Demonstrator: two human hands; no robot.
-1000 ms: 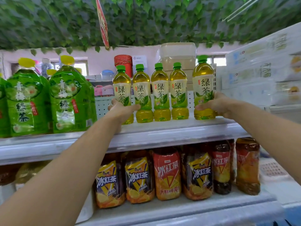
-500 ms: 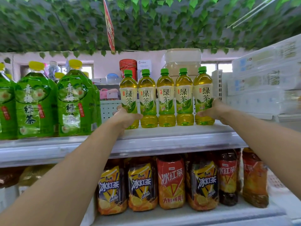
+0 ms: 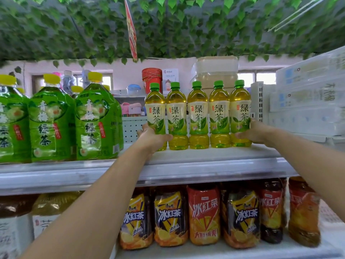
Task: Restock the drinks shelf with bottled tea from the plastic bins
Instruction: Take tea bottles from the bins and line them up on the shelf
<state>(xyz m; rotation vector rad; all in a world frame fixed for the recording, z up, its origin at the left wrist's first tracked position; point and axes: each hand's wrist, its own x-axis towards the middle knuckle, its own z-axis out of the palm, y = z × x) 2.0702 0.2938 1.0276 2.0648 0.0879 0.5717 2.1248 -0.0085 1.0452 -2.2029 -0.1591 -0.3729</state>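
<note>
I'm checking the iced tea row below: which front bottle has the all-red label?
The middle bottle on the lower shelf, with white characters on red. Its neighbours on both sides carry yellow-and-black labels.

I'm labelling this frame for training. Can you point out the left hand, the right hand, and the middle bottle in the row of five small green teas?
left hand [image 3: 152, 136], head view, back of hand.
right hand [image 3: 254, 132], head view, back of hand.
middle bottle [image 3: 198, 116], head view, label.
</note>
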